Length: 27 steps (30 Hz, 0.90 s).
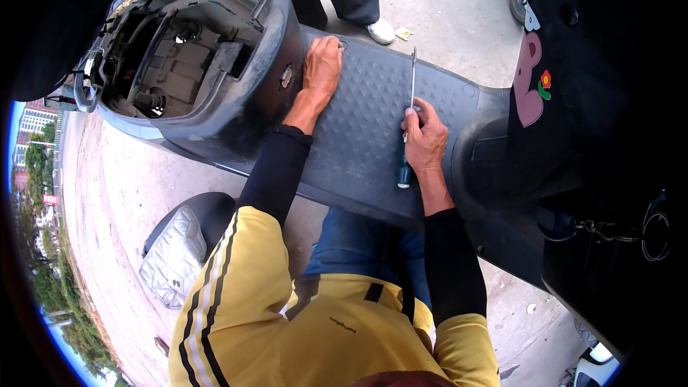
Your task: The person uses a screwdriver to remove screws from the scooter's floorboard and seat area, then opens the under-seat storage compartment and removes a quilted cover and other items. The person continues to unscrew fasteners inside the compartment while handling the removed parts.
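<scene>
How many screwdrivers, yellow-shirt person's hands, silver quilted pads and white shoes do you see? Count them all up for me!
Screwdriver: 1
Yellow-shirt person's hands: 2, left hand and right hand
Silver quilted pad: 1
White shoe: 1
Total: 5

Head-worn fisheye view from above, straight downward, near left hand [324, 64] and right hand [426, 137].

Right grip [426, 136] holding screwdriver [413, 86] above scooter footboard [358, 125]; left grip [323, 66] near footboard's far edge.
</scene>
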Available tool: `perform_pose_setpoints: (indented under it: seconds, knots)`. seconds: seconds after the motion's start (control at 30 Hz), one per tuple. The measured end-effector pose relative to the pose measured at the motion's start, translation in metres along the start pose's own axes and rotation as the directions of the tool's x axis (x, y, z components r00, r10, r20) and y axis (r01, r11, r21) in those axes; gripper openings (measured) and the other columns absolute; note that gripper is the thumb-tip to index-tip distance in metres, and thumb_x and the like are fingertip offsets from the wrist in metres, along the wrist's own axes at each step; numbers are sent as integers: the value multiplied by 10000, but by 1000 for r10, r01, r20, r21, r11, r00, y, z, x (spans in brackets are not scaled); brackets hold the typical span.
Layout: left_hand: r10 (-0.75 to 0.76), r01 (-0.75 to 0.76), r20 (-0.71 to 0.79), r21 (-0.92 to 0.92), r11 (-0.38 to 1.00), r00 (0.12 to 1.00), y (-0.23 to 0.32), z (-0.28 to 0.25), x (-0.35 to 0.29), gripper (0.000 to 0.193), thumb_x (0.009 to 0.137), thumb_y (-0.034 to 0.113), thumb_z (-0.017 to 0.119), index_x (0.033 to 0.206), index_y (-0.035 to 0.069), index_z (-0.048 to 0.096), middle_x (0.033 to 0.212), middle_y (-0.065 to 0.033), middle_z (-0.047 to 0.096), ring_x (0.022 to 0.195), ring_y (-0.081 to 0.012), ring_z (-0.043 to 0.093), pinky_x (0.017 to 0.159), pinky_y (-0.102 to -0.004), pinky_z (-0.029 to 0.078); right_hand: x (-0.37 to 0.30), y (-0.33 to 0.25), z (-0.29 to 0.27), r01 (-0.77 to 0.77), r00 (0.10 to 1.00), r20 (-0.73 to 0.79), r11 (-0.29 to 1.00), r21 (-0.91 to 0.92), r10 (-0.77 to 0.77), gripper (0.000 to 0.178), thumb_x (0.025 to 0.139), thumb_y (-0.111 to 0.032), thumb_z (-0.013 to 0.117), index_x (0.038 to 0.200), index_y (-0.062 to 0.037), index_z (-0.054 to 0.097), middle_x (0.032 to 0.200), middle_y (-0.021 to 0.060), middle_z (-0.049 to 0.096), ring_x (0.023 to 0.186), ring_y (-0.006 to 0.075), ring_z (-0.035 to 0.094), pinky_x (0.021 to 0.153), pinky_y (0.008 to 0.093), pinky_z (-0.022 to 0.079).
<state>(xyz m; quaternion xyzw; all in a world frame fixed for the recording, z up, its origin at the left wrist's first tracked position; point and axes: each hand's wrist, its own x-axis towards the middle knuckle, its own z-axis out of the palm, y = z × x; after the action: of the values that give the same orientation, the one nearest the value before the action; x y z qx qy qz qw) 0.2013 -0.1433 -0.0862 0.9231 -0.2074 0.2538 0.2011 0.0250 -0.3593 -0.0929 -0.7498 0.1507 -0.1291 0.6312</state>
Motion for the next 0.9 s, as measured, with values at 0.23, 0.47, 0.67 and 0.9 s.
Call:
perform_pose_setpoints:
  seconds: [0.23,0.47,0.67,0.9]
  knots:
    - [-56,56,-26,-7,998,998,8,-1,-2,115,907,62,734,990,12,672,1067,-162,704,1060,-383,638,934,-470,525,1,0,-1,-31,999,4,999,-16,32,273,1014,-154,678,1246,-11,704,757,70,734,630,145,689,605,319,536]
    - [-69,69,18,-29,997,997,0,2,1,143,911,69,737,1024,13,671,1087,-159,701,1073,-383,635,940,-469,525,0,0,1,-13,1000,-2,1000,0,13,275,1035,-137,646,1254,23,692,725,43,693,597,83,612,556,273,501]
    - [-75,75,-3,27,997,997,9,2,-4,122,915,69,727,1006,20,664,1086,-161,692,1071,-384,625,942,-470,524,-1,-2,-1,-35,999,-1,999,-17,35,262,1020,-142,667,1241,-6,704,739,52,716,608,107,655,568,293,518]
    - [-111,110,33,43,993,993,11,0,-3,157,903,83,733,1021,21,651,1091,-170,682,1079,-384,619,944,-473,523,-1,-6,-2,-77,997,22,996,44,77,254,1014,-146,677,1238,-29,712,739,50,723,613,113,669,576,300,525]
